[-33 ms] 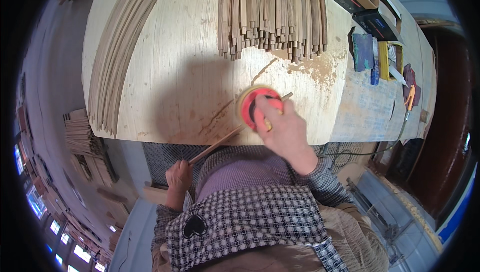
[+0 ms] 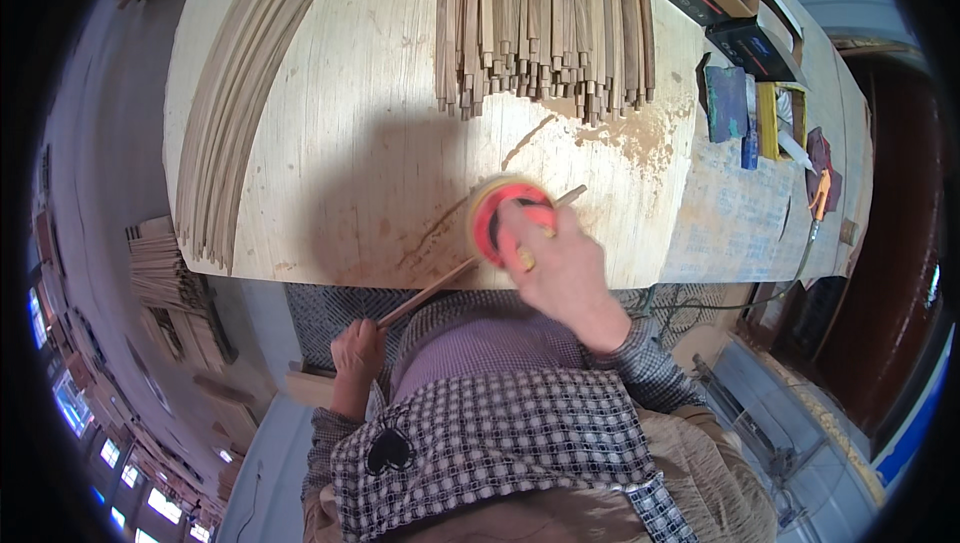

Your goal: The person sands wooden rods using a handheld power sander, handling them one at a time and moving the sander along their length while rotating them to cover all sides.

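My right hand (image 2: 566,278) is wrapped over a round red and yellow sander (image 2: 510,205), slightly blurred by motion. The sander sits across a thin wooden rod (image 2: 432,288) at the front of the table and hides its middle part. Beyond the sander the rod's far end shows on the right. My left hand (image 2: 358,351), below the table's front edge, is closed around the rod's near end. Sawdust streaks lie on the pale wooden tabletop (image 2: 350,53) about the sander.
A large bundle of wooden rods (image 2: 545,23) lies at the back, a smaller bundle (image 2: 245,108) on the left. Boxes (image 2: 755,38), a blue abrasive pad (image 2: 725,103) and an orange air blow gun (image 2: 822,193) with a hose are on the right. More sticks (image 2: 165,268) sit lower left.
My right hand and the sander have shifted slightly left along the rod. My left hand keeps its place on the near end.
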Demonstrator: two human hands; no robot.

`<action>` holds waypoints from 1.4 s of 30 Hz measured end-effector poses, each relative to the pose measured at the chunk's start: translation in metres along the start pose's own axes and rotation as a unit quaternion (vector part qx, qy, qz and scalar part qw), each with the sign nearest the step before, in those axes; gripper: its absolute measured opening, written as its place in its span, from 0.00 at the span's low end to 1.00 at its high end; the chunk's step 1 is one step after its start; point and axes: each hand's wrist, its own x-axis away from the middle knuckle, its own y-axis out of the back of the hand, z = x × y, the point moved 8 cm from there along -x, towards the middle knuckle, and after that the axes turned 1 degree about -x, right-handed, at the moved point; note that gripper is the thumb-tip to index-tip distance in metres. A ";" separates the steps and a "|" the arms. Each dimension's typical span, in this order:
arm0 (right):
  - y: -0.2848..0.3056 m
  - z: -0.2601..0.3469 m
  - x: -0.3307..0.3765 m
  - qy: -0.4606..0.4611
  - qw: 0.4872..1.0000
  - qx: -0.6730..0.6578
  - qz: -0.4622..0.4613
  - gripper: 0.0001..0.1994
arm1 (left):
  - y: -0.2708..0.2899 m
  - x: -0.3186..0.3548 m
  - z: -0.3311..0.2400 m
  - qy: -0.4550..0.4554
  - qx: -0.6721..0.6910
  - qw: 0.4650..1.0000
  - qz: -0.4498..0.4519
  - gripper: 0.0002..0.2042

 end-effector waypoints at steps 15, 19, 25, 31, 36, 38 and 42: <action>0.013 -0.033 0.006 -0.046 0.997 0.010 -0.057 0.23 | -0.001 0.000 0.000 -0.001 -0.011 1.000 0.008 0.11; -0.004 -0.001 0.022 0.001 0.999 -0.012 -0.029 0.25 | 0.003 -0.005 -0.003 -0.020 -0.014 1.000 -0.008 0.11; -0.003 0.002 0.024 -0.011 0.999 0.013 -0.039 0.21 | 0.006 -0.008 -0.002 -0.005 -0.014 1.000 -0.011 0.11; 0.007 -0.027 0.010 -0.104 0.993 0.030 -0.038 0.27 | 0.009 -0.013 -0.005 0.003 -0.004 1.000 -0.021 0.12; -0.023 0.039 0.026 0.052 0.997 0.003 -0.049 0.25 | 0.012 -0.016 -0.010 -0.018 0.006 0.999 -0.046 0.12; -0.041 0.066 0.036 0.088 0.996 0.019 0.019 0.25 | 0.010 -0.015 -0.010 -0.013 0.009 0.999 -0.047 0.12; -0.076 0.113 0.050 0.126 0.974 -0.004 0.188 0.29 | 0.008 -0.015 -0.010 -0.019 0.008 0.999 -0.049 0.12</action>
